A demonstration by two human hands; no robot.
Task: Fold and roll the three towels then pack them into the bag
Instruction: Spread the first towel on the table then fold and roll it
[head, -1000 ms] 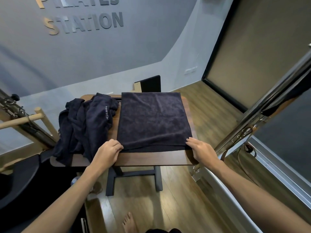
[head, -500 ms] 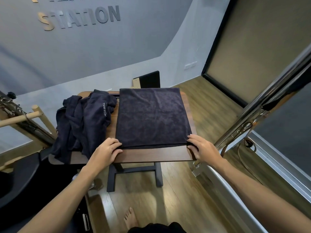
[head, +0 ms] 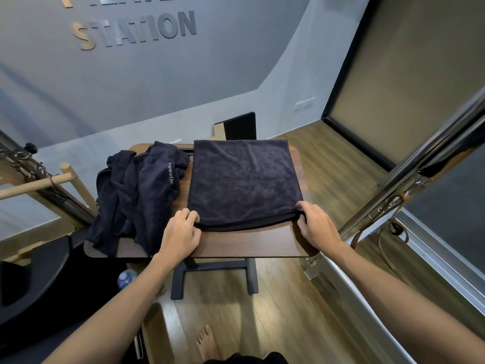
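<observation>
While hands grip, towel (head: 242, 182) lies lengthwise away.

dim, soft indoor light; wide-angle edges bend.

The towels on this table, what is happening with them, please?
A person is working on the folded dark towel lying flat on the wooden table. The left hand and right hand each grip a near corner. A heap of crumpled towels lies at the left, not yet folded. No bag is visible.
</observation>
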